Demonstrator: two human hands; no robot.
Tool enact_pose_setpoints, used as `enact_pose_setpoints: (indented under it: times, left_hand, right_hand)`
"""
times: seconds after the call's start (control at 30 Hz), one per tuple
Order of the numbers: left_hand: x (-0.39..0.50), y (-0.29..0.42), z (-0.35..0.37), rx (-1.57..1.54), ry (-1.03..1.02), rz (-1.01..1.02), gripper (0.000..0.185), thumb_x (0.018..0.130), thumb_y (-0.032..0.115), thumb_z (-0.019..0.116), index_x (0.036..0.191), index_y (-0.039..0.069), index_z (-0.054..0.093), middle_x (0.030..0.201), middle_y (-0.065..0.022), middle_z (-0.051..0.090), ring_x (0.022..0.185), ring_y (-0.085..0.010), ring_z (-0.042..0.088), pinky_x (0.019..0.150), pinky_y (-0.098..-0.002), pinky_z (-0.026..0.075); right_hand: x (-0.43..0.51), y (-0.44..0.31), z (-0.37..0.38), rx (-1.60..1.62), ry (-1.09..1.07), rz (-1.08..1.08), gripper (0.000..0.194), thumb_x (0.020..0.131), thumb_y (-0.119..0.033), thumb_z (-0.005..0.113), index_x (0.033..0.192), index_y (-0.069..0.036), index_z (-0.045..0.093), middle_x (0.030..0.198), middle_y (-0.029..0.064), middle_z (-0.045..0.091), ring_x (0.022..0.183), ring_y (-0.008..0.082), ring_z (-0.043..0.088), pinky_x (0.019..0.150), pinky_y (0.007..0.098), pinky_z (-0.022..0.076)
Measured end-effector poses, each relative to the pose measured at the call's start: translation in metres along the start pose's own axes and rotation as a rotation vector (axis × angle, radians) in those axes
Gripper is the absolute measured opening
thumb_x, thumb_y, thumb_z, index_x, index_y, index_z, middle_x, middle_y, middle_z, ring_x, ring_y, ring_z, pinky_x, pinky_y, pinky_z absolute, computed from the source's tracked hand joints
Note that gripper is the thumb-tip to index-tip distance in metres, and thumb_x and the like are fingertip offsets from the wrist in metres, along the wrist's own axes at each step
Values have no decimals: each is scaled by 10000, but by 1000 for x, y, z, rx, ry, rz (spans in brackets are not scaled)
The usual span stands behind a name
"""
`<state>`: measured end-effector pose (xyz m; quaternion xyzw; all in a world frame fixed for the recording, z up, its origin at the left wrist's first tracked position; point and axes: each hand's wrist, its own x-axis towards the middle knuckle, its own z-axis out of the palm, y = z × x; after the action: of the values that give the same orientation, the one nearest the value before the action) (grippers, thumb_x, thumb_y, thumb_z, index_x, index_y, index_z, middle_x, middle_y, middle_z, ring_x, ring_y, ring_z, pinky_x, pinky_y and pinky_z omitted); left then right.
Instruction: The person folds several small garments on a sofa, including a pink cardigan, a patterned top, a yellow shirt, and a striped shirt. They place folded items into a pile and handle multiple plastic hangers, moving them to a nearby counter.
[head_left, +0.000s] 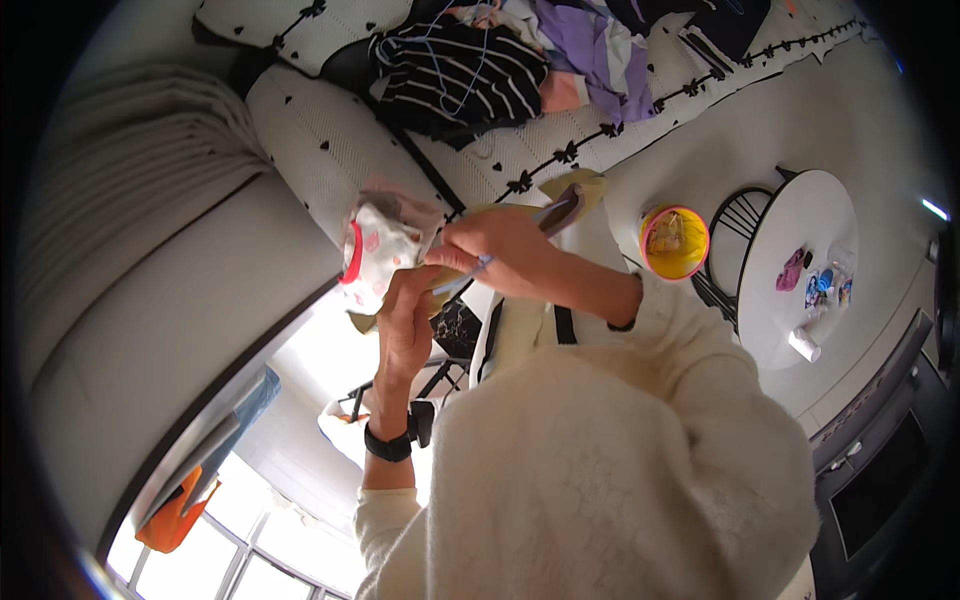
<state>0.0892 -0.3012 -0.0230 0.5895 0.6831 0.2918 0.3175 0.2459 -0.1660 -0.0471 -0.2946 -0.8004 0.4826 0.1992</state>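
My right hand (499, 247) and my left hand (405, 319) are close together in front of my chest. Both grip a light-blue clothes hanger (471, 276) and olive-yellow fabric (576, 184) around it. White cloth with pink print and a red trim (382, 251) hangs beyond my left fingers. Whether it belongs to the same garment as the olive fabric cannot be told. My fingers cover part of the hanger.
Ahead, a white quilted sofa cover (322, 142) bears a black striped garment (465, 75), purple clothing (592, 52) and hangers. To the right are a yellow bucket (694, 259), a black chair (739, 214) and a white round table (780, 322) with small items. A grey curtain (150, 135) hangs left.
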Motion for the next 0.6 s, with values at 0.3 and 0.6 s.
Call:
enact_pose_setpoints:
  times: [0.3,0.6]
  left_hand:
    - [-34,10,-29,385,-297,132,569,786,-27,620,1286,231,532,1021,-108,551,678,-285,646,565,-385,549]
    - [-1,30,-11,449,-1,487,598,775,-11,601,1312,229,494,1251,-75,565,632,-236,648,495,-307,535]
  right_hand:
    - [-26,-24,1,219,-201,65,333,810,-313,726,850,-22,566,658,103,608,595,305,602,561,371,458]
    - [-30,-44,-53,-69,71,-234,247,807,-197,706,850,-36,523,732,111,586,687,316,593,592,406,450]
